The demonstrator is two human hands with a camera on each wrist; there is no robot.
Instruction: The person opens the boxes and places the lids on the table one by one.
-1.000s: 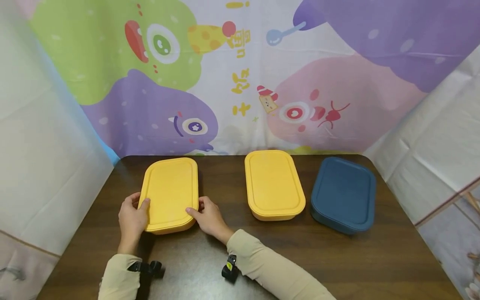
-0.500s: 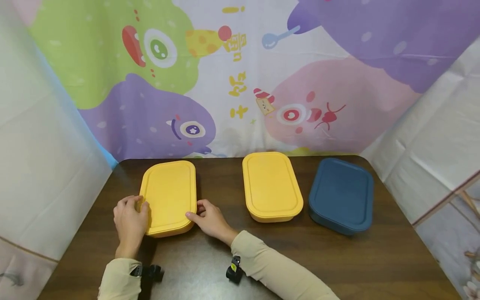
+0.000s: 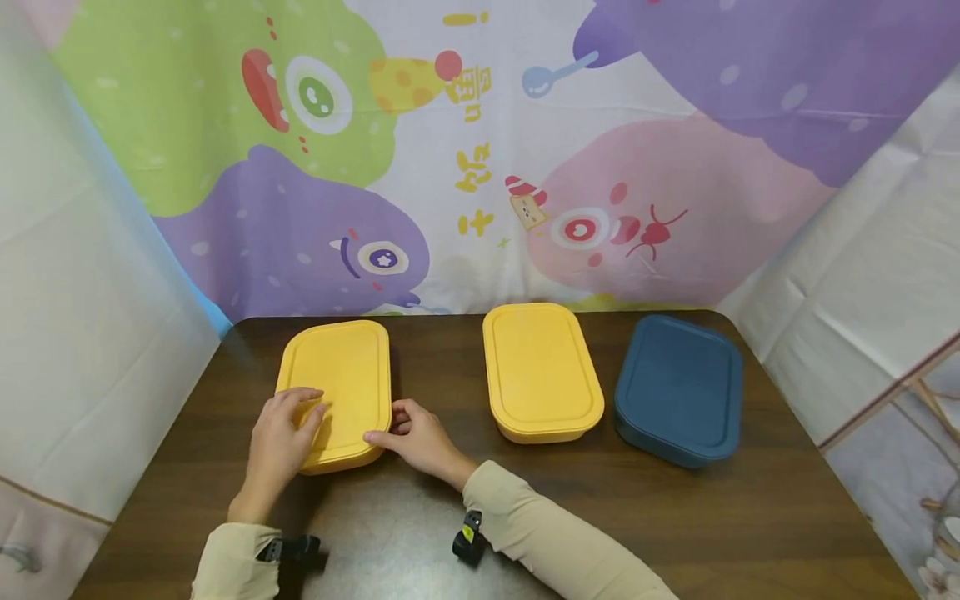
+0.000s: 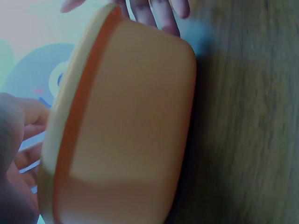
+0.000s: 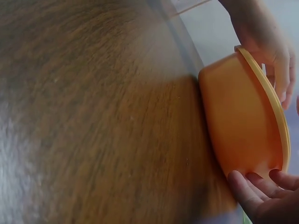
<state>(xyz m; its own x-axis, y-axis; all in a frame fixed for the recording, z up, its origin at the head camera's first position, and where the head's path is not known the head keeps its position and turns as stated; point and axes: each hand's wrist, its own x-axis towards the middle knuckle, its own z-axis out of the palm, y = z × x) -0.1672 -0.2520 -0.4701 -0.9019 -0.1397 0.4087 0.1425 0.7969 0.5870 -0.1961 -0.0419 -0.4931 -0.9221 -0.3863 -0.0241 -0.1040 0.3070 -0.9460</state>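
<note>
A yellow lidded food container (image 3: 345, 367) sits at the left of the table. My left hand (image 3: 281, 437) hovers over its lid near the left front corner, fingers loosely bent and holding nothing. With my right hand (image 3: 422, 442) I pinch the right front corner, thumb on the lid's edge and fingers against the side wall. In the left wrist view the container's front wall (image 4: 121, 112) fills the middle, the lid still on. In the right wrist view, fingertips (image 5: 240, 182) press the side of the orange-yellow wall (image 5: 240, 112).
A second yellow lidded container (image 3: 543, 367) stands right of the middle, and a dark blue lidded one (image 3: 678, 387) is to its right. All rest on a dark wooden table (image 3: 600, 517). A printed cloth (image 3: 465, 275) hangs behind the table's back edge.
My left hand has let go of the container's left side and moved up and right over the lid. The right hand stays at its corner. The view has shifted slightly.
</note>
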